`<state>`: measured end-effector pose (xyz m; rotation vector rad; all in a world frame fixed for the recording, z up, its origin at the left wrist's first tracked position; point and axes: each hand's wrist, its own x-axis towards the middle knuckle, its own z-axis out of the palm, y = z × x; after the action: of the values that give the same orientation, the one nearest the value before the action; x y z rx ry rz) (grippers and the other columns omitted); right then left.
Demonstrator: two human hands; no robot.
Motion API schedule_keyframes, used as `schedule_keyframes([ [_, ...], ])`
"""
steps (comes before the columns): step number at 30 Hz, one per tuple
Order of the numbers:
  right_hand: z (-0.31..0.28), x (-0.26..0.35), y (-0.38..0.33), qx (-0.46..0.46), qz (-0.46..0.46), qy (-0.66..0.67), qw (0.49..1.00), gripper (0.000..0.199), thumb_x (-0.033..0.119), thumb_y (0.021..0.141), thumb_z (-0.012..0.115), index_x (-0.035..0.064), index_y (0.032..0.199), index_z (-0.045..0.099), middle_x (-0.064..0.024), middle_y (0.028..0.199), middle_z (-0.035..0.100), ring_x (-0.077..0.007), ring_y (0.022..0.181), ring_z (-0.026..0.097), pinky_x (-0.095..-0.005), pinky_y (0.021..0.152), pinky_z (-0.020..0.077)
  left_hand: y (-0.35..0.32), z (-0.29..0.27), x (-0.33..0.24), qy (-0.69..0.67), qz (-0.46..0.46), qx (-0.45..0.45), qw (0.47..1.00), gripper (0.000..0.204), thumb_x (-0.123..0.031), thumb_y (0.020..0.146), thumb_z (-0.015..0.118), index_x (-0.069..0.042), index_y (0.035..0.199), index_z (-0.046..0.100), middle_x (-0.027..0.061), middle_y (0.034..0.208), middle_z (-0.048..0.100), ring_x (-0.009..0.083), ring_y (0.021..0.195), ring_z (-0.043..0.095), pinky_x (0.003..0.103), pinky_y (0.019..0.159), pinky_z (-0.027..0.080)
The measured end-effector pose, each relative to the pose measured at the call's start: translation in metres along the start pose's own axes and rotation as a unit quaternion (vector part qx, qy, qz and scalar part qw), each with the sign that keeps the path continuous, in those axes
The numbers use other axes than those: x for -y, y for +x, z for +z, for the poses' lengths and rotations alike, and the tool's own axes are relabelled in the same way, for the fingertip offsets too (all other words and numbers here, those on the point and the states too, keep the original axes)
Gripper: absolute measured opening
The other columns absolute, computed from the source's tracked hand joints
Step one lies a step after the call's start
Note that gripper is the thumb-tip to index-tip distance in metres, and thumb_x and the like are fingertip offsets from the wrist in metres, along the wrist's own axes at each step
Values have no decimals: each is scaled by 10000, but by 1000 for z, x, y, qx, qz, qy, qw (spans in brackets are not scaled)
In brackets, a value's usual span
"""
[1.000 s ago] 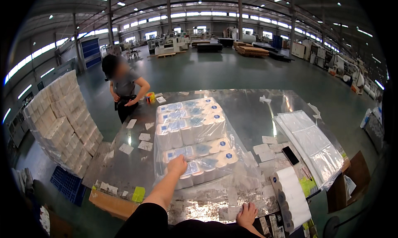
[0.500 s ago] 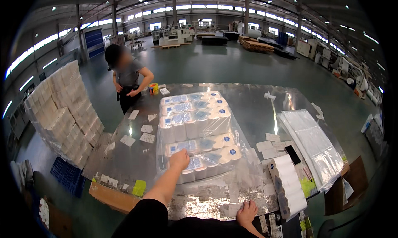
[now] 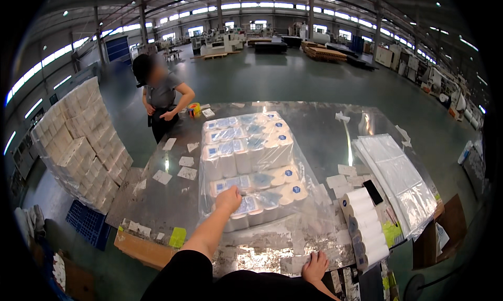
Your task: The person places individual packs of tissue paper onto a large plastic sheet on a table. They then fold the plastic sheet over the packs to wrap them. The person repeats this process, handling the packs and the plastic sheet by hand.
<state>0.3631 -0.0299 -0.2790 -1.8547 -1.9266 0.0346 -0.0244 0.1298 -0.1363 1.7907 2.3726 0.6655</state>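
left hand (image 3: 229,199) on wrapped rolls (image 3: 251,164) — right hand (image 3: 315,266) on table (image 3: 319,128)

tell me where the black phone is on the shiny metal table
In the head view the black phone lies on the right side of the shiny metal table, between the white paper rolls and the stack of clear plastic bags.

Clear-bagged bundle of white paper rolls (image 3: 251,164) — flat on the metal tabletop (image 3: 325,128).

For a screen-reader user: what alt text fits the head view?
A person's left hand presses on a clear bag of paper rolls on a shiny metal table; the right hand rests on its near edge. A co-worker stands opposite.
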Motion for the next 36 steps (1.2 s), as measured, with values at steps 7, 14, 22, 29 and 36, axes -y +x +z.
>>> schedule_keyframes([
  [7,8,-8,0,20,6,2,1000,412,198,725,596,89,1122,580,-187,1286,459,-362,1255,363,-559,1035,239,2,7,2,12,-27,22,999,212,-276,845,508,-109,950,587,163,849,660,366,810,628,476,728,484],
  [14,2,-3,4,-34,-21,6,999,414,128,682,591,70,1090,560,-202,1210,471,-385,1180,427,-550,959,313,4,3,-2,30,-22,26,999,209,-272,842,508,-116,952,594,165,864,662,361,840,633,469,747,489],
  [22,-33,-27,44,-49,26,139,989,394,96,730,589,11,1112,547,-223,1177,510,-393,1102,482,-470,964,383,2,18,6,10,14,-15,1000,162,-220,803,527,-91,890,571,175,794,646,379,773,620,484,684,469],
  [29,-115,-150,103,-160,215,-54,962,608,205,747,669,33,1285,445,-217,1322,409,-380,1261,349,-496,1028,303,4,10,0,-5,39,-17,999,142,-203,789,530,-89,867,563,166,754,634,376,738,611,469,660,462],
  [36,-163,-165,139,210,242,-93,943,1071,582,624,735,151,1459,220,-248,1335,385,-397,1227,395,-537,1020,278,5,15,-4,25,57,-34,997,138,-196,800,519,-84,868,563,164,748,635,373,737,612,469,651,463],
])
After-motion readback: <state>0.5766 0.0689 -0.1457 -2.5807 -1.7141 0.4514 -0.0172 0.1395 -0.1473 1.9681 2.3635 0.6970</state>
